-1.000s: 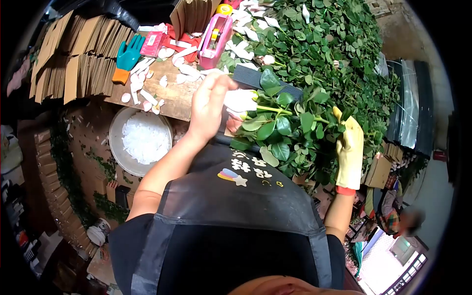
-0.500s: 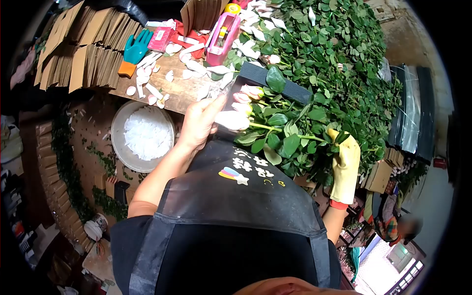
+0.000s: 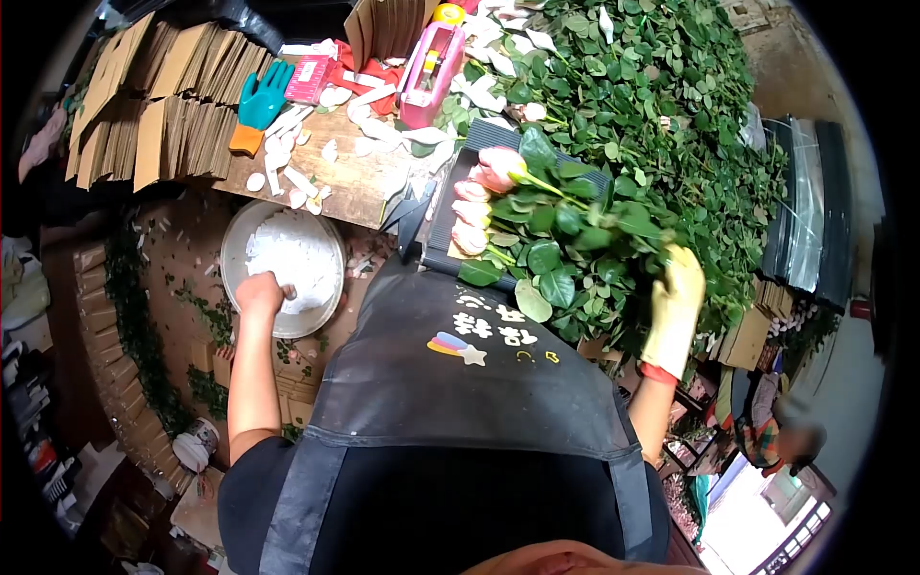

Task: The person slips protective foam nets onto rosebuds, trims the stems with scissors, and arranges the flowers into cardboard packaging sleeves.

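Across a dark, ridged board (image 3: 440,252), pink roses (image 3: 471,213) with smooth, rounded heads are laid side by side, their stems and glossy, oval leaves (image 3: 545,257) spread toward the right. Beyond it, a dense heap of green foliage (image 3: 652,115) is piled up. On the grained wooden tabletop (image 3: 353,196), soft pale petals and limp white strips are scattered beside a shiny pink tape dispenser (image 3: 431,81) and a teal glove (image 3: 262,96) with an orange cuff. Corrugated brown cardboard (image 3: 153,144) is stacked at the far left.

The left arm is stretched forward, the bare left hand (image 3: 261,294) being held over a round tub (image 3: 336,287) of white pieces (image 3: 307,257). Its fingers are curled inward; how tightly, or around what, cannot be told. The right arm is bent outward, and the right hand (image 3: 682,276), covered by a pale yellow glove, is set against blurred leaves at the stem end. Its fingertips are hidden, so whether a stem is gripped cannot be told.
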Demonstrator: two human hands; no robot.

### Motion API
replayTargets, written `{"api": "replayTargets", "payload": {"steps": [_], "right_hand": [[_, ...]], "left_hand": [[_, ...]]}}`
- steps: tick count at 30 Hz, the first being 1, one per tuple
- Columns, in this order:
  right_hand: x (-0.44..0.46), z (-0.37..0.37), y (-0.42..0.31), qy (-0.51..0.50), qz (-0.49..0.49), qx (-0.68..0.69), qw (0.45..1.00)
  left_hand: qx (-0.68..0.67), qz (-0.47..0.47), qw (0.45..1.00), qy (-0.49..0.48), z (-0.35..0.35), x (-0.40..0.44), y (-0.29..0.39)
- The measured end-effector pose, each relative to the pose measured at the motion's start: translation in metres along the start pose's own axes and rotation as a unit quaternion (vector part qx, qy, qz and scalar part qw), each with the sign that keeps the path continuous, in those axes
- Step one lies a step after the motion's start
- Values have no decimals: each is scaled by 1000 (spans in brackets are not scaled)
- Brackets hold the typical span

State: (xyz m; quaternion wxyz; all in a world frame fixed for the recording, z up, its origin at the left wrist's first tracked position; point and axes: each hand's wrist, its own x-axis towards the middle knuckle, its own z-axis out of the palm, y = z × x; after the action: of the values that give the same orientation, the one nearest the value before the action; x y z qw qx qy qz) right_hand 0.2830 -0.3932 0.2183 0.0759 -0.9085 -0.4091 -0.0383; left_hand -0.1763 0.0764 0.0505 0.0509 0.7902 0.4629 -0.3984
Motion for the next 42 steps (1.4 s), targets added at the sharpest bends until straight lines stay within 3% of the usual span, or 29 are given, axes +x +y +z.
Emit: {"api": "replayTargets", "payload": {"steps": [1,3,4,7,8,10,13,15,16,18,19,22,23,26,28,30,31,32,33,35,36,38,39,40,42], "right_hand": [[4,21,1,-14,-24,-63,998],[5,36,-10,-59,-23,-107,992],[-7,39,-11,-45,0,-114,993],[4,-6,-26,-162,77,-181,967],[8,-21,-36,-94,38,-216,971],[19,-33,-69,69,-5,-35,997],[46,-41,-149,-83,-2,236,968],[53,-7,-160,-137,-132,194,962],[59,6,-167,-211,-145,137,957],[65,19,-172,-252,-170,100,947],[66,17,-174,-206,-156,186,948],[85,-11,-188,-122,22,179,976],[96,-23,-195,-181,131,191,956],[101,25,-178,-104,5,43,994],[105,42,-179,-80,-14,27,996],[98,43,-174,-10,-14,56,998],[97,28,-181,-63,73,186,978],[93,10,-188,-112,160,311,930],[84,2,-188,-104,169,330,923],[62,-2,-178,-81,118,418,897],[55,-8,-178,-72,102,451,884],[33,7,-165,-12,68,412,909],[23,15,-157,10,57,406,912],[18,19,-154,18,50,394,918],[11,25,-150,37,33,372,927]], "left_hand": [[37,12,999,-38,-9,-7,13],[-103,70,992,-3,-25,-16,43],[-225,118,966,43,-30,-21,58],[-430,289,849,105,-76,-55,107],[-437,349,813,163,-81,-58,120],[-484,406,754,178,-91,-61,145],[-504,432,728,174,-102,-52,182],[-505,448,713,186,-103,-45,202],[-503,457,708,195,-104,-47,206],[-497,472,695,217,-111,-51,208],[-512,459,694,213,-113,-56,207],[-576,423,678,169,-114,-65,206],[-593,421,659,193,-111,-64,211],[-630,425,632,152,-119,-76,222],[-620,447,619,181,-128,-85,228],[-617,455,610,203,-139,-94,229],[-639,454,602,151,-142,-96,230],[-641,475,579,168,-147,-100,231],[-643,495,555,183,-153,-107,234],[-618,550,525,200,-165,-118,238],[-628,562,515,159,-166,-128,242],[-598,630,449,208,-171,-137,255],[-591,639,446,209,-173,-142,258],[-617,626,462,118,-174,-151,256],[-601,640,472,81,-171,-150,256]]}}
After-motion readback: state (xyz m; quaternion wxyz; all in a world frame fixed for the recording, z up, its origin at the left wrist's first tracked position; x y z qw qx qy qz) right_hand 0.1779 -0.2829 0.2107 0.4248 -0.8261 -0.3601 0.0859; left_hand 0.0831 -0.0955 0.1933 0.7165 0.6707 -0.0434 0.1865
